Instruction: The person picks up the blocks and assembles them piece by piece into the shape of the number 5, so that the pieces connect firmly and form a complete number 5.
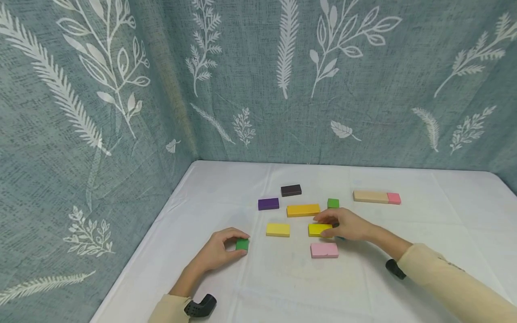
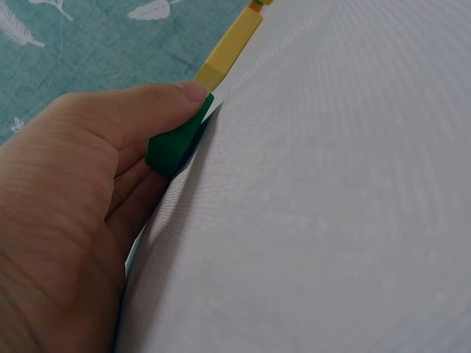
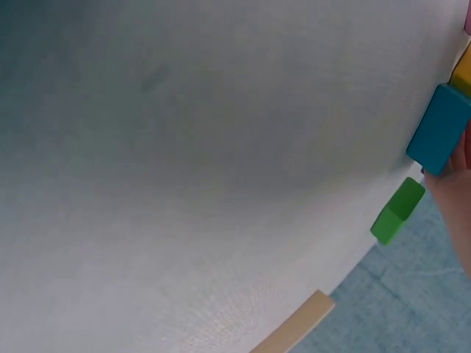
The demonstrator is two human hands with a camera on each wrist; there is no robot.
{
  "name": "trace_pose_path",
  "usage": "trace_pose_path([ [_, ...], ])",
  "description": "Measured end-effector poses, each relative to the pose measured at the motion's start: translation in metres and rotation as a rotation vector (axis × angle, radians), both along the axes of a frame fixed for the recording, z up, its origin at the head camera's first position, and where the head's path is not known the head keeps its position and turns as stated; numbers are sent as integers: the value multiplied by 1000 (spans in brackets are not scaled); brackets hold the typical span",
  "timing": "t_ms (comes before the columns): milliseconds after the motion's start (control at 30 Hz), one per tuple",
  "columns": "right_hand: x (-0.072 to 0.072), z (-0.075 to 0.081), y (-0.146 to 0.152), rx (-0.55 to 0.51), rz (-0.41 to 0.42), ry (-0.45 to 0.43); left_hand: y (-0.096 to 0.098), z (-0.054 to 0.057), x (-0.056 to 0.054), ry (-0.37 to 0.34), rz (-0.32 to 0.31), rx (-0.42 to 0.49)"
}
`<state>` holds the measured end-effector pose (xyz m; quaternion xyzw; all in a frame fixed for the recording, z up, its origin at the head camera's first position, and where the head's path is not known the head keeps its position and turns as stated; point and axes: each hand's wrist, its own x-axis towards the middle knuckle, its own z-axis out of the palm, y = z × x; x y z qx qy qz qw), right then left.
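Observation:
My left hand (image 1: 216, 251) holds a small green block (image 1: 242, 245) between thumb and fingers, low on the white cloth. In the left wrist view, the thumb lies along the top of that green block (image 2: 176, 140). The right hand (image 1: 347, 224) reaches over a bright yellow block (image 1: 317, 230), its thumb at the near side and a fingertip at the far edge. A teal block (image 3: 441, 129) sits beside that hand in the right wrist view, mostly hidden under the palm in the head view. A pink block (image 1: 324, 250) lies nearer, a pale yellow block (image 1: 278, 229) to the left.
Behind the hands lie an orange block (image 1: 303, 210), a purple block (image 1: 268, 204), a black block (image 1: 291, 190) and another green block (image 1: 333, 203). Farther right, a long tan block (image 1: 370, 196) touches a coral-pink block (image 1: 393, 198). A patterned curtain (image 1: 258, 89) hangs beyond the table.

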<state>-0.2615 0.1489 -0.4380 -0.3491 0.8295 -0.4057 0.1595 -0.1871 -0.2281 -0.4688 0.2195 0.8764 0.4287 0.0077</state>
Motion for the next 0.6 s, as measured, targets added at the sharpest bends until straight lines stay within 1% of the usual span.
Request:
trace_pose_path([
  [100, 0, -1, -1, 8, 2, 21, 3, 5, 2, -10, 14, -9],
  [233, 0, -1, -4, 24, 1, 41, 9, 24, 11, -5, 7, -12],
  [300, 1, -1, -5, 30, 4, 44, 11, 32, 14, 0, 0, -10],
  [333, 1, -1, -6, 32, 6, 44, 10, 29, 13, 2, -4, -7],
  [400, 2, 0, -7, 37, 11, 46, 6, 19, 8, 5, -9, 3],
  [533, 3, 1, -9, 58, 16, 73, -2, -3, -2, 19, -18, 18],
  [600, 3, 1, -10, 74, 18, 99, -3, -4, -2, 36, -24, 19],
])
